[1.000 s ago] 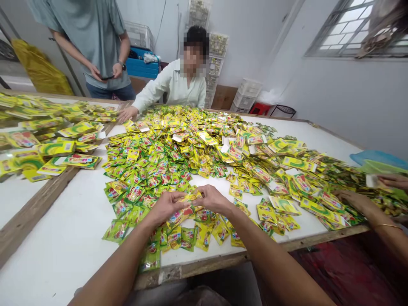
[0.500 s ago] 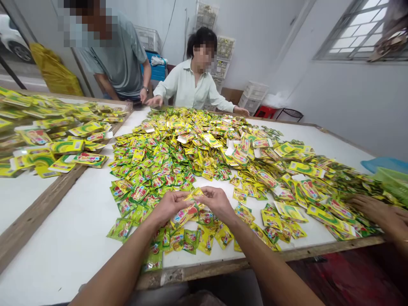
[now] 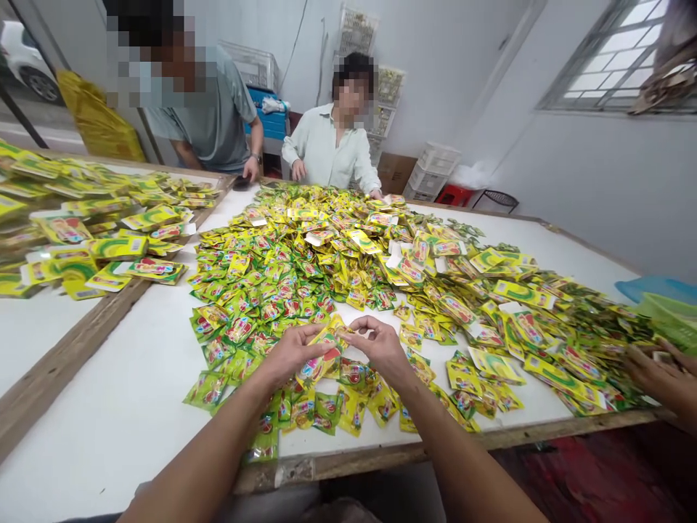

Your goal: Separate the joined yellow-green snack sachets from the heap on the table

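Observation:
My left hand [image 3: 294, 354] is closed around a small yellow carton [image 3: 316, 367] printed with fruit, its long side tilted up and away from me. At the carton's upper end, the thumb and fingers of my right hand [image 3: 378, 349] are pinched together. Whatever lies between those fingertips is too small and covered to make out. Below and around my hands lie loose green and yellow sachets [image 3: 351, 408] on the white tabletop [image 3: 157, 363]. Beyond them rises a large heap of sachets [image 3: 272, 272], with flat yellow cartons [image 3: 526, 290] scattered over its right side.
A wooden strip [image 3: 70, 349] divides off the left table part, where more cartons [image 3: 112, 250] are piled. Two people stand across the table. At right, another person's hand [image 3: 656, 370] works near a green basket [image 3: 669, 319] and a blue basin [image 3: 656, 287].
My right hand has shifted slightly right at the carton's upper end. The person opposite has drawn their arms in, and the co-worker's hands at right have moved towards the basket.

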`<action>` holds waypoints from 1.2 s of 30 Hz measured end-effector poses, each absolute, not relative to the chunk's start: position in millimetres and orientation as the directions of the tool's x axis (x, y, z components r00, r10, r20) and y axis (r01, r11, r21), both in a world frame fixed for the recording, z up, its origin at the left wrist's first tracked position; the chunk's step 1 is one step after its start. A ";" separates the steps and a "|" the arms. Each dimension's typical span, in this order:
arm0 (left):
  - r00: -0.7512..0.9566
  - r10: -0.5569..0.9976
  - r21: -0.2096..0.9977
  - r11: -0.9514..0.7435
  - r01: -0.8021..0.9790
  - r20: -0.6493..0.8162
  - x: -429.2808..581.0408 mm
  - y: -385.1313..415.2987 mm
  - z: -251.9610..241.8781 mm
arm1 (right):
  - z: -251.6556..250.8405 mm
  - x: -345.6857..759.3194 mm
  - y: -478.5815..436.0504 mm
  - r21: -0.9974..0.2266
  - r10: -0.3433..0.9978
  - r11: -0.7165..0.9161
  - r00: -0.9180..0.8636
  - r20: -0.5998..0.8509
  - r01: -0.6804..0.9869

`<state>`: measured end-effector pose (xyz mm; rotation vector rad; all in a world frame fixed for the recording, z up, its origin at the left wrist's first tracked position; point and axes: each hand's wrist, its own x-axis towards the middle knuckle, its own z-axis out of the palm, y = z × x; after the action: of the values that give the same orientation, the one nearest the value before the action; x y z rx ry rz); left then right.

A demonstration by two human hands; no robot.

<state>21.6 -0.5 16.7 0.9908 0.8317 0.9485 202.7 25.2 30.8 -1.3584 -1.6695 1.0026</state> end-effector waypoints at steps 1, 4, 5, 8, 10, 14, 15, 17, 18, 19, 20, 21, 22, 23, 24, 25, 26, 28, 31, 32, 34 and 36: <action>0.363 0.920 0.936 0.248 -0.250 -0.147 20.8 -0.6 18.4 | 33.7 206.3 26.7 -0.867 0.977 0.185 -0.184 0.110 0.462; 0.366 0.916 0.934 0.264 -0.240 -0.164 18.3 -1.4 22.2 | 41.9 214.1 32.1 -0.750 0.915 0.375 -0.346 0.206 0.544; 0.368 0.914 0.931 0.271 -0.245 -0.169 17.6 -1.8 22.8 | 43.9 215.7 33.9 -0.727 0.887 0.428 -0.404 0.224 0.537; 0.393 0.900 0.917 0.305 -0.257 -0.190 16.8 -2.7 23.4 | 47.5 219.4 39.1 -0.720 0.829 0.498 -0.508 0.232 0.484; 0.406 0.894 0.925 0.301 -0.233 -0.189 17.0 -2.8 23.7 | 48.8 221.3 42.3 -0.717 0.809 0.509 -0.549 0.209 0.477; 0.409 0.899 0.954 0.247 -0.170 -0.159 18.1 -2.1 23.7 | 48.8 217.2 46.9 -0.667 0.794 0.531 -0.581 0.176 0.523; 0.403 0.903 0.958 0.236 -0.165 -0.153 18.3 -1.8 23.1 | 47.3 214.1 47.1 -0.665 0.807 0.523 -0.562 0.185 0.533; 0.383 0.913 0.964 0.214 -0.158 -0.140 18.4 -1.2 21.2 | 42.1 207.0 45.7 -0.680 0.847 0.483 -0.492 0.201 0.552; 0.375 0.917 0.966 0.207 -0.158 -0.135 18.3 -0.9 20.1 | 38.8 203.8 44.1 -0.694 0.870 0.450 -0.453 0.196 0.563; 0.369 0.920 0.965 0.205 -0.164 -0.133 18.2 -0.7 19.2 | 35.5 201.6 42.1 -0.710 0.892 0.409 -0.415 0.179 0.573; 0.370 0.919 0.963 0.210 -0.171 -0.135 18.2 -0.5 18.5 | 32.6 200.4 39.7 -0.729 0.911 0.365 -0.384 0.151 0.580; 0.376 0.916 0.960 0.217 -0.175 -0.139 18.2 -0.2 18.2 | 30.5 200.5 37.2 -0.750 0.925 0.322 -0.363 0.117 0.578; 0.378 0.916 0.960 0.217 -0.178 -0.137 18.4 0.0 18.4 | 29.5 201.7 34.8 -0.774 0.933 0.281 -0.351 0.082 0.567; 0.373 0.919 0.962 0.208 -0.177 -0.130 18.8 0.3 19.0 | 29.8 203.6 32.7 -0.801 0.937 0.247 -0.344 0.054 0.545; 0.363 0.924 0.967 0.190 -0.168 -0.119 19.4 0.5 20.0 | 31.3 205.8 31.0 -0.828 0.941 0.218 -0.337 0.038 0.517; 0.346 0.933 0.975 0.163 -0.153 -0.101 20.1 0.7 21.1 | 33.7 207.6 29.7 -0.851 0.946 0.199 -0.322 0.038 0.485; 0.327 0.942 0.982 0.130 -0.134 -0.080 20.9 0.8 22.2 | 36.6 208.6 28.8 -0.867 0.952 0.196 -0.300 0.057 0.458; 0.300 0.953 0.992 0.078 -0.104 -0.044 22.1 0.5 23.6 | 42.4 207.0 27.9 -0.860 0.963 0.228 -0.238 0.129 0.457; 0.291 0.956 0.992 0.069 -0.107 -0.035 22.1 0.3 23.1 | 47.4 197.4 28.3 -0.784 0.961 0.275 -0.168 0.218 0.557; 0.289 0.956 0.991 0.080 -0.104 -0.047 21.6 0.6 22.4 | 48.1 193.6 28.4 -0.765 0.962 0.274 -0.154 0.226 0.583; 0.276 0.959 0.993 0.091 -0.080 -0.066 20.5 1.3 21.2 | 48.6 187.4 27.5 -0.752 0.965 0.261 -0.138 0.223 0.606; 0.260 0.964 0.995 0.078 -0.059 -0.060 20.0 1.6 20.7 | 48.2 184.2 24.8 -0.742 0.967 0.254 -0.144 0.211 0.621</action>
<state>20.0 1.6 20.7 1.2206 1.0000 0.9988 184.2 24.8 48.2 -1.4453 -1.8532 0.6537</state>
